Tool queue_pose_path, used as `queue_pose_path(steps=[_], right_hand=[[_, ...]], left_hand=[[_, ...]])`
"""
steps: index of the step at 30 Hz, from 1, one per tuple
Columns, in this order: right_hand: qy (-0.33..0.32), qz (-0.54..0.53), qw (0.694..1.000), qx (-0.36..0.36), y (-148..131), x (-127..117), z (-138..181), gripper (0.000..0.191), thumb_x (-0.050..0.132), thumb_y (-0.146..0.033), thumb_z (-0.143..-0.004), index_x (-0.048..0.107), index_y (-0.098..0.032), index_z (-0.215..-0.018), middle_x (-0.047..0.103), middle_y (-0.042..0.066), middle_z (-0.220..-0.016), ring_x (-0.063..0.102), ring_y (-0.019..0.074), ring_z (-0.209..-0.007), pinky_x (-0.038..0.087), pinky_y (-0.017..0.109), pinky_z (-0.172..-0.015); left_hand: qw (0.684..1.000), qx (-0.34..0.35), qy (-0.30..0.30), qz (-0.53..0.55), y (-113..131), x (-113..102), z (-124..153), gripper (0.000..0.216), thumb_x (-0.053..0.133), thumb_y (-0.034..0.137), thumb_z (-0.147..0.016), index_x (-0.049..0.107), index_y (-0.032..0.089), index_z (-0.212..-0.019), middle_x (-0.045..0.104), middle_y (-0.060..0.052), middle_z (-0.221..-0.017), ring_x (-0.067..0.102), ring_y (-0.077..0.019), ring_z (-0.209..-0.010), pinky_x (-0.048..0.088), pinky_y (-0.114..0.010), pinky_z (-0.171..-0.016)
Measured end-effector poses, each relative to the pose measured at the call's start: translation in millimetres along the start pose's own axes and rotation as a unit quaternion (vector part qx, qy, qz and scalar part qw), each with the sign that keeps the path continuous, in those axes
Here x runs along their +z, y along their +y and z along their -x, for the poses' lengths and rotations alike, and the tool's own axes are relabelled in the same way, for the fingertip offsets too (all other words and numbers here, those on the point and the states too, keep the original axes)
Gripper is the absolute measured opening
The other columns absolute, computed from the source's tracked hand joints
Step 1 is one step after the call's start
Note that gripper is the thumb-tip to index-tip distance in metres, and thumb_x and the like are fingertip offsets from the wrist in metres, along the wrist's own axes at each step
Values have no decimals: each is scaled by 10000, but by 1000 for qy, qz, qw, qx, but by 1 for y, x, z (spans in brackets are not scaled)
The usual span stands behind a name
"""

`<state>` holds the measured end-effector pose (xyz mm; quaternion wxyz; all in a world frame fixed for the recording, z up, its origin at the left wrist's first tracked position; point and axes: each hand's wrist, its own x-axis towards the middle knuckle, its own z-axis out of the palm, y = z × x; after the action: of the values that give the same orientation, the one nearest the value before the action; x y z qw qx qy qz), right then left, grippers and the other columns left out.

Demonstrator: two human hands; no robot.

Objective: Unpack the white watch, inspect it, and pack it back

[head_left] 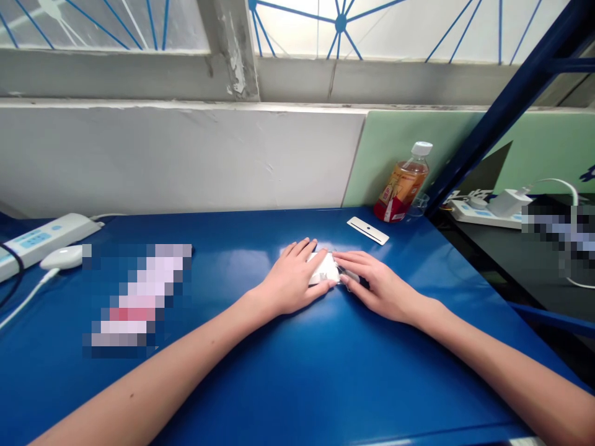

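A small white packet with fine print near its lower edge lies on the blue table, roughly midway across. My left hand holds it down from the left, fingers over its far side and thumb along its near edge. At the packet's right end, my right hand has fingers and thumb closed around a small dark and clear-grey piece. Whether that piece is joined to the packet, I cannot tell. The palm and fingers of my left hand cover much of the packet's left part.
Beyond my right hand lie a flat white strip with a dark slot and a drink bottle by the wall. A blurred-out phone-shaped object, a white charger and a power strip are at left. A blue metal post rises at right.
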<state>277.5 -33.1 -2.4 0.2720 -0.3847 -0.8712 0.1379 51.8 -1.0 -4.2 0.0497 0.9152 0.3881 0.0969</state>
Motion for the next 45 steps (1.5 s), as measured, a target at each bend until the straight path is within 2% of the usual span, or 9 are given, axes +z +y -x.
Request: queue_pose_path(steps=[6, 15, 18, 22, 24, 30, 35, 41, 45], right_hand=[[4, 52, 999, -5, 1, 3, 1, 400, 457, -251, -985, 580, -162, -1355, 614, 146, -1359, 540, 312, -1284, 473, 537, -1057], [-18, -8, 1000, 9, -2, -7, -3, 407, 455, -253, -992, 563, -213, -1382, 594, 122, -1389, 531, 292, -1310, 481, 506, -1061], [-34, 46, 998, -19, -3, -6, -3, 407, 436, -236, -994, 555, -196, -1381, 585, 131, -1397, 513, 308, -1326, 471, 535, -1066], [-27, 148, 988, -30, -4, 2, 1, 410, 422, -201, -986, 555, -89, -1357, 547, 212, -1413, 455, 360, -1365, 426, 572, -1097], [-22, 141, 989, -29, -3, 5, 2, 414, 414, -196, -988, 542, -80, -1365, 537, 221, -1420, 456, 350, -1367, 428, 560, -1101], [-38, 80, 996, -27, -1, 0, 0, 432, 407, -246, -1007, 499, -166, -1422, 532, 152, -1447, 439, 308, -1386, 434, 544, -1107], [-40, 118, 991, -38, -3, 1, 0, 437, 410, -231, -998, 512, -111, -1404, 513, 190, -1453, 440, 332, -1382, 408, 554, -1123], [-10, 82, 997, -6, -2, 5, 0, 423, 395, -231, -997, 534, -145, -1387, 575, 159, -1401, 534, 307, -1304, 477, 529, -1064], [-19, 117, 993, -27, -1, 3, 0, 424, 379, -227, -1001, 530, -103, -1378, 571, 175, -1402, 534, 307, -1300, 485, 502, -1061]], left_hand=[[1000, 0, 7, 6, 0, 2, -1, 693, 403, 618, -961, 410, 152, -1473, 379, -193, -1538, 325, -356, -1434, 268, -514, -1146], [1000, -3, 2, 3, 0, 1, 0, 682, 412, 610, -960, 408, 160, -1472, 385, -184, -1537, 330, -350, -1432, 275, -513, -1142], [1000, -1, 3, 0, 0, 1, 0, 688, 403, 614, -962, 406, 155, -1474, 381, -192, -1537, 328, -355, -1432, 277, -518, -1141], [1000, 1, -1, -8, -1, 1, 0, 694, 394, 609, -965, 402, 142, -1478, 381, -205, -1533, 324, -363, -1432, 267, -527, -1144], [1000, 1, -1, -7, 0, 1, 0, 690, 390, 609, -965, 404, 145, -1475, 385, -199, -1532, 316, -362, -1437, 266, -530, -1144], [1000, 1, -3, -1, 0, 0, 0, 692, 397, 604, -965, 406, 133, -1471, 375, -212, -1534, 312, -376, -1436, 265, -532, -1144], [1000, 0, -4, -3, 0, 0, 0, 696, 378, 611, -967, 400, 139, -1477, 377, -202, -1536, 312, -370, -1437, 263, -536, -1146], [1000, -2, -8, -8, 0, 0, -1, 709, 388, 614, -965, 396, 128, -1480, 378, -205, -1535, 310, -370, -1438, 261, -528, -1149], [1000, -3, -5, -8, 0, 0, -1, 709, 378, 620, -964, 394, 133, -1480, 380, -203, -1534, 314, -368, -1436, 270, -531, -1142]])
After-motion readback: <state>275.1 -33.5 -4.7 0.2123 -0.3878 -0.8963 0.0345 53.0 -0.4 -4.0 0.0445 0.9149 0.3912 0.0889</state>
